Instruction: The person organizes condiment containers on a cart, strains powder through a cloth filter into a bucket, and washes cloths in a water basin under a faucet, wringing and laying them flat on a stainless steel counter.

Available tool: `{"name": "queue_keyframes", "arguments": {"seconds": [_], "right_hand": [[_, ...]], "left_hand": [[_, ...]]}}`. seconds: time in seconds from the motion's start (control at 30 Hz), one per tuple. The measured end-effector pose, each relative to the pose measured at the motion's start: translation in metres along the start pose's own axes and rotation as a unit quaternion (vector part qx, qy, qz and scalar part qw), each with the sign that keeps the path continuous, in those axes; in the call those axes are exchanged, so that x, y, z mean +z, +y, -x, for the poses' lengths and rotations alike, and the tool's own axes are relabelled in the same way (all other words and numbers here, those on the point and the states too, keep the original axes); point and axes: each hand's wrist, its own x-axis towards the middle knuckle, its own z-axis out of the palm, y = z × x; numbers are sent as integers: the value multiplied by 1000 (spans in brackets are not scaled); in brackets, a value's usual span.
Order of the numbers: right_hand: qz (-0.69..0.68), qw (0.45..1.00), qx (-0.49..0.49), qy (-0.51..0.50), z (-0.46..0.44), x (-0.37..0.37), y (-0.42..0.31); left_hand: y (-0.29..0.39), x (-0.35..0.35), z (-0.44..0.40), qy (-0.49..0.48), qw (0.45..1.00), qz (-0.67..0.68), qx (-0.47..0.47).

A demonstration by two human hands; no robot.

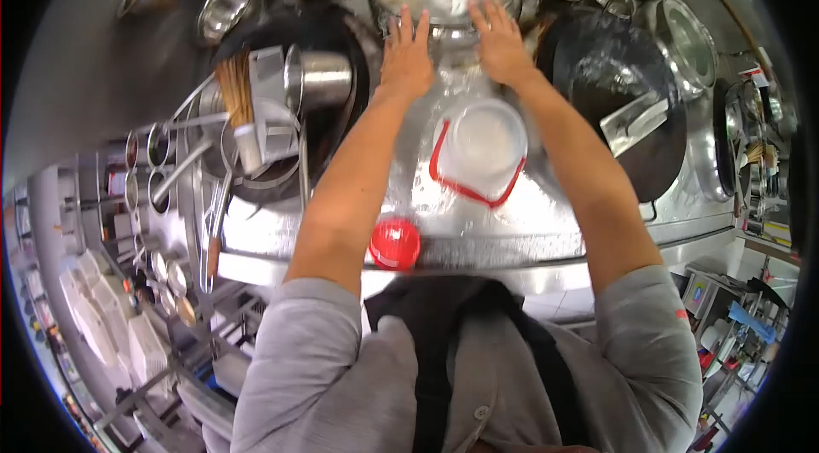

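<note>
Grey shirt (490, 385) and black straps (429, 406) are right under my camera, with both arms stretched out over the steel desk (409, 184). The big round basin (439, 22) is at the far edge, between the two dark woks, and that's where my hands are. Left hand (408, 59) and right hand (506, 48) both have their fingers spread at its near side, nothing clasped; they look like they're on the rim, but I can't swear to actual contact from here. It's got something pale in it with pink and orange patches, too blurry to identify. My guess: hefty if that's liquid, stiff walls, hard to break, but slick if the rim's as wet as the desk looks. I'd take it by the rim at two opposite sides, thumbs over the lip, and keep it level. Closer in there's a white tub (488, 139) with a red handle (465, 189) slack around its near side, and a round red thing (395, 244) by the desk's near edge, left of the tub.
</note>
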Motion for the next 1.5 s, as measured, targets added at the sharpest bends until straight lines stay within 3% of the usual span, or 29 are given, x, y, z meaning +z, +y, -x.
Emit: {"name": "queue_keyframes", "arguments": {"seconds": [0.03,0.07,0.13,0.17,0.2,0.27,0.33,0.43,0.53,0.63,0.67,0.73,0.8,0.9,0.93,1.03,1.17,1.3,1.33,1.43,1.5], "right_hand": [[1,1000,-29,7,24,6,-4],[-77,995,-21,-61,35,4,-1],[-177,978,18,-110,62,-27,-6],[-188,978,46,-72,71,-45,-9],[-225,971,53,-59,86,-55,-11],[-291,954,62,-29,122,-85,-19],[-328,937,113,-31,155,-100,-36],[-328,937,121,13,197,-101,-51],[-425,875,223,65,237,-118,-73],[-403,873,266,71,287,-95,-64],[-453,845,281,45,304,-85,-62],[-547,781,301,-6,325,-75,-61],[-583,743,330,-19,332,-76,-70],[-606,721,335,-15,335,-70,-80],[-611,720,330,-7,332,-70,-80],[-617,711,337,-29,328,-76,-89],[-703,617,351,-43,317,-108,-100],[-678,614,401,-49,286,-116,-114],[-635,652,410,-56,280,-104,-115],[-502,753,421,-61,261,-81,-112],[-418,801,424,-55,259,-81,-107]], "left_hand": [[-6,-3,29,-25,998,46,-21],[-20,-5,52,-109,994,-23,-12],[-11,-43,123,-258,964,29,-58],[-2,-60,138,-315,945,56,-67],[-7,-54,179,-331,940,42,-67],[34,-71,253,-368,911,-85,-164],[51,-63,301,-414,873,-98,-239],[51,-41,357,-309,905,-156,-247],[51,-54,357,-239,921,-97,-290],[44,-58,348,-49,953,32,-297],[60,-74,331,17,961,87,-263],[76,-92,301,121,931,260,-225],[108,-118,267,195,868,420,-179],[129,-109,223,272,837,473,-45],[137,-99,209,264,817,512,-5],[135,-57,196,168,873,459,-3],[117,-29,187,89,961,258,54],[174,-64,164,17,999,8,43],[184,-60,153,-6,999,-36,28],[193,-51,124,-207,964,-159,45],[176,-72,118,-302,924,-137,190]]}}
